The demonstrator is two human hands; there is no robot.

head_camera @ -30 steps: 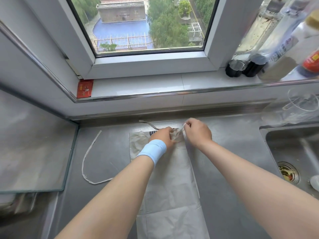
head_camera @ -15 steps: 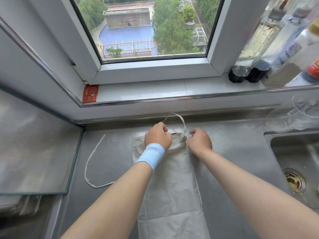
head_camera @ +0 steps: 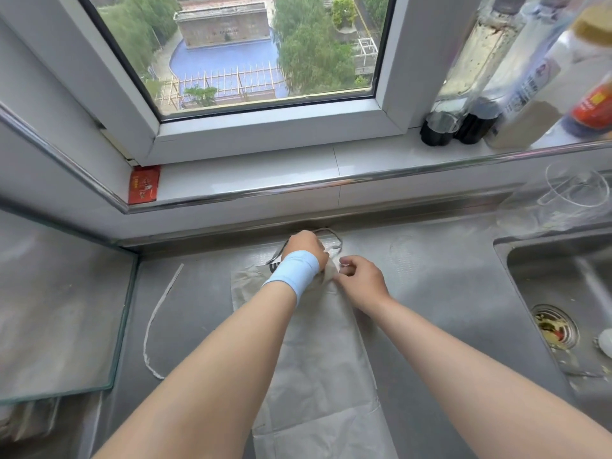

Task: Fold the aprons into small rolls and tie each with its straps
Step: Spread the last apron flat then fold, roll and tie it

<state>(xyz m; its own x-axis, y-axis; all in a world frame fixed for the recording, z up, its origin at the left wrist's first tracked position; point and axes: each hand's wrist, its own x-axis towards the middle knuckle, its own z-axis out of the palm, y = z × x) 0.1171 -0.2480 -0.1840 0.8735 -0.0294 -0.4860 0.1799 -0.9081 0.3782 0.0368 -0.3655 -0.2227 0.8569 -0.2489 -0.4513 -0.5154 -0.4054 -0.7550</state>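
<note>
- Steel counter ran below a window that filled the top centre of the frame.
- An apron lay flat on the counter as a long pale strip, from the bottom centre of the frame up to the hands.
- Left hand, with a blue wristband, sat at the apron's upper end, its fingers curled down into the bunched cloth.
- Right hand, just to the right of it, pinched the same bunched top edge between thumb and fingertips.
- One thin loop of the apron curved out above the left hand.
- One loose strap trailed in a bend left of the apron.
- Beyond that strap, a glass pane covered the lower left.
- At the right edge was a sink.
- Bottles stood on the sill at the upper right, and a red card lay at its left end.
</note>
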